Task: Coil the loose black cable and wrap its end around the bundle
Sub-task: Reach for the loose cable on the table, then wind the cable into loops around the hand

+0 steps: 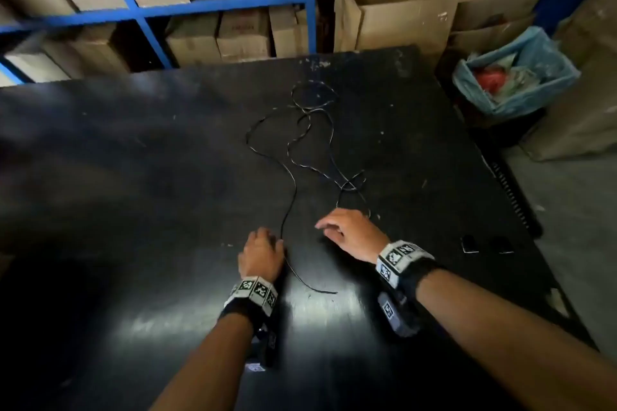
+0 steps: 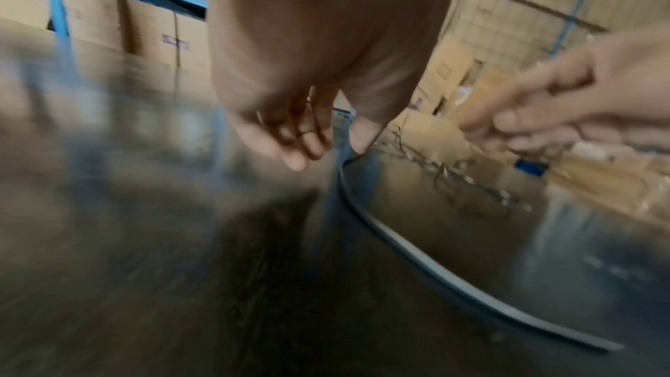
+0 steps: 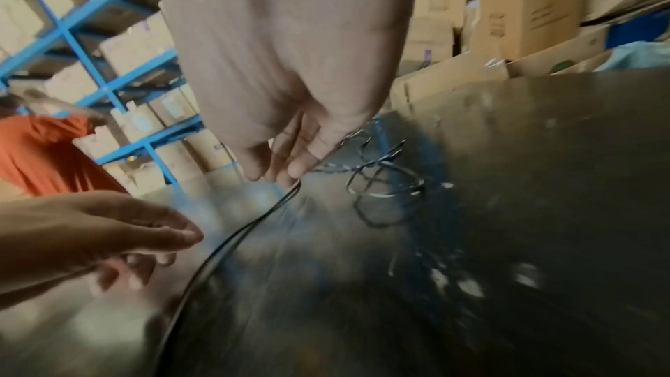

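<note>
A thin black cable (image 1: 295,187) sprawls in loose loops over the middle of the black table (image 1: 133,177), and its free end trails toward me between my hands. My left hand (image 1: 265,238) hovers just left of the cable, fingers hanging down. In the left wrist view the cable (image 2: 417,257) runs up to the gap between my left hand's (image 2: 331,151) thumb and fingers, with nothing gripped. My right hand (image 1: 325,232) floats to the right, fingers loosely spread. In the right wrist view my right hand (image 3: 275,174) hangs over the cable (image 3: 239,231), opposite my left hand (image 3: 177,248).
Cardboard boxes (image 1: 394,3) and a blue rack (image 1: 213,7) stand behind the table. A bin lined with a blue bag (image 1: 514,77) sits off the right edge. Two small dark items (image 1: 469,243) lie near the right edge. A person in orange (image 3: 43,154) stands at left.
</note>
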